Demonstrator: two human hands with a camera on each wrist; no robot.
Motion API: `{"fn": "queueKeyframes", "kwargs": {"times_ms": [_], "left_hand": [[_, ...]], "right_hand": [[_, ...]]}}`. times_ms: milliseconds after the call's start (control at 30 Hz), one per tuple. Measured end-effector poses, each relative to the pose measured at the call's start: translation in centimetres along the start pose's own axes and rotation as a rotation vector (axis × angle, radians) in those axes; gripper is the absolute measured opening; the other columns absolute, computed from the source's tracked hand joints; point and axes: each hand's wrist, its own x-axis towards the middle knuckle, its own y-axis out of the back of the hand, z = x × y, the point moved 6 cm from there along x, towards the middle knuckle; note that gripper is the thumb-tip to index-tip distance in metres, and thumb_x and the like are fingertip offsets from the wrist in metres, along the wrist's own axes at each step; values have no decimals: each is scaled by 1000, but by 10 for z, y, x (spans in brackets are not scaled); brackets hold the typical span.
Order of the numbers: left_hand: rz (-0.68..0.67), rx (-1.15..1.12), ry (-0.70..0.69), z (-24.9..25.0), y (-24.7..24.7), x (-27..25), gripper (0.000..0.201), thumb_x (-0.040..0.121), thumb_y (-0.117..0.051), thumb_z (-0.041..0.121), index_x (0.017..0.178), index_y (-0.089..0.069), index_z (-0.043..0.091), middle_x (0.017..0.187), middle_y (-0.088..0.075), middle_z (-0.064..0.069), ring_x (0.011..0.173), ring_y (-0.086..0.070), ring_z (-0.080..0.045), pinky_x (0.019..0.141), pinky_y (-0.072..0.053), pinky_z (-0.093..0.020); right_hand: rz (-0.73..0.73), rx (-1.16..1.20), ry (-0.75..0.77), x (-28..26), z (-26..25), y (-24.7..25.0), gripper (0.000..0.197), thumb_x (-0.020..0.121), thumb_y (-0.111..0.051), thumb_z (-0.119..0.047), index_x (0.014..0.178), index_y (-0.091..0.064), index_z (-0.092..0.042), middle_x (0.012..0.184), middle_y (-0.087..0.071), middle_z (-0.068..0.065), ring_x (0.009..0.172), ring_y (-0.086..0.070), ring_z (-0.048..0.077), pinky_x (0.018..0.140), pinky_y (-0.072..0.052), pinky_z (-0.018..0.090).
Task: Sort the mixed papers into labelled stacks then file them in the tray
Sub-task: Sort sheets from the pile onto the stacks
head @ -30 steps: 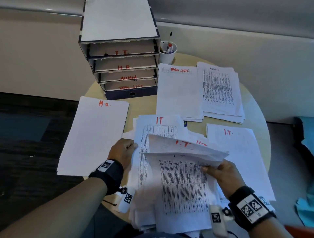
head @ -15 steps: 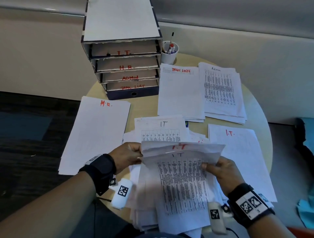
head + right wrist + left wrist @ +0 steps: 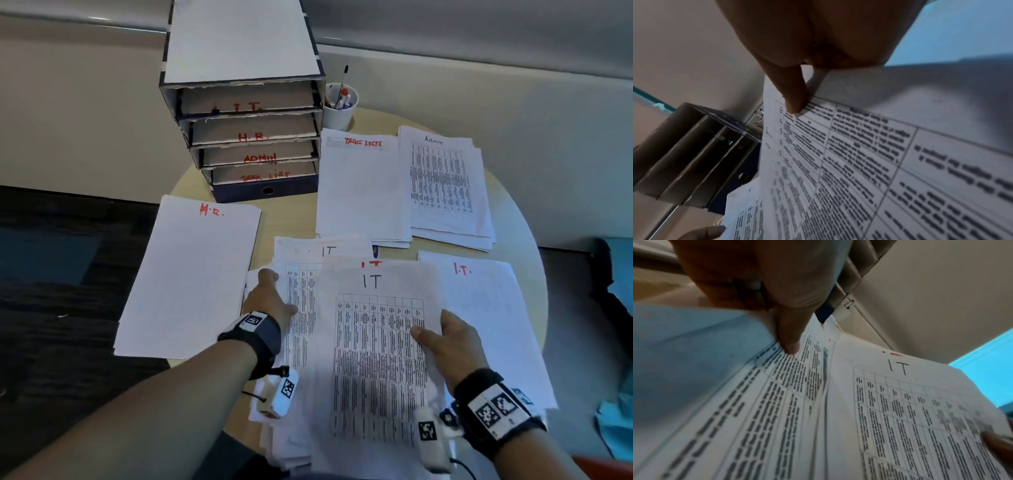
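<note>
A mixed pile of printed papers (image 3: 301,342) lies at the table's near edge, topped by a table-printed sheet marked IT (image 3: 373,342). My right hand (image 3: 442,337) pinches that sheet's right edge, thumb (image 3: 795,97) on top. My left hand (image 3: 270,301) grips the pile's left edge, thumb (image 3: 789,337) pressed on the print. Labelled stacks lie around: H.R. (image 3: 191,274) on the left, Task Lists (image 3: 359,185) and Admin (image 3: 445,185) at the back, I.T. (image 3: 486,325) on the right. The filing tray (image 3: 246,102) stands at the back with slots marked I.T., H.R., ADMIN, TASK LIST.
A white cup with pens (image 3: 339,106) stands right of the tray. The round table (image 3: 527,246) ends close behind the I.T. stack. The H.R. stack overhangs the table's left edge above dark floor. Blue fabric (image 3: 620,274) lies at the far right.
The sheets that were lifted and folded back now lie flat, with the IT sheet on top. My left hand has moved from the sheets' top edge to the pile's left edge.
</note>
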Motion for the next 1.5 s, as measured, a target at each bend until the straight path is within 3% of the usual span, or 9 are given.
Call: {"fn": "queueKeyframes", "kwargs": {"times_ms": [200,433,533,633,867,1067,1267,1400,1500], "left_hand": [[111,-255,-4,-17,16,-8,47,83,-78,19,110,-41,27,128,-59,-12,92,-53,-23,79,-43,-30],[61,-289,-27,-33,24,-4,68,98,-52,18,155,-16,26,150,-45,-9,129,-51,-33,107,-39,-38],[122,-198,-61,-35,36,-1,18,97,-49,16,114,-56,19,114,-67,-8,97,-59,-32,83,-46,-32],[211,-434,-123,-37,47,0,10,89,-59,7,86,-65,14,78,-64,-2,75,-55,-24,67,-40,-27],[-277,-832,-213,-9,40,-45,17,74,-72,-8,71,-70,9,86,-76,-11,76,-65,-25,67,-49,-28],[-481,-778,-208,-12,19,-48,26,74,-58,-10,62,-67,12,103,-75,-16,107,-69,-24,95,-49,-42],[-582,-1041,-28,-8,10,-46,32,91,-41,-12,79,-67,1,110,-73,-16,99,-69,-28,71,-59,-30],[-283,-684,-14,-8,2,-27,12,84,-56,23,86,-67,20,87,-62,-6,73,-51,-21,56,-40,-21],[-212,-51,-118,12,-12,-24,57,75,-62,51,127,-51,28,117,-52,1,99,-55,-22,78,-42,-27]], "right_hand": [[-87,86,-4,-7,5,2,28,80,-73,9,99,-75,-11,89,-79,0,84,-74,15,81,-57,31],[-166,262,25,-8,3,2,31,67,-89,-14,97,-77,-11,95,-78,10,97,-72,29,87,-58,36],[-221,303,45,-6,4,-2,81,33,-97,-52,100,-78,-9,102,-76,15,98,-72,27,86,-59,32],[-266,359,73,-5,-1,-5,81,37,-98,-42,105,-74,-3,105,-75,18,101,-71,29,81,-58,28],[-309,378,67,-10,-20,-16,58,71,-66,23,117,-70,-13,118,-73,-1,109,-67,7,85,-57,23],[-269,335,93,-11,-21,-18,45,76,-66,21,102,-77,-13,106,-77,-2,99,-71,8,78,-55,19],[-238,361,72,-10,-9,-9,30,70,-71,18,94,-77,1,98,-75,20,97,-72,33,81,-60,32],[-313,484,41,-17,-1,-2,34,59,-78,3,92,-74,10,100,-71,30,95,-70,40,81,-59,42],[-273,613,-42,-17,9,5,26,68,-56,18,89,-70,12,92,-70,32,82,-69,39,67,-59,39]]}}
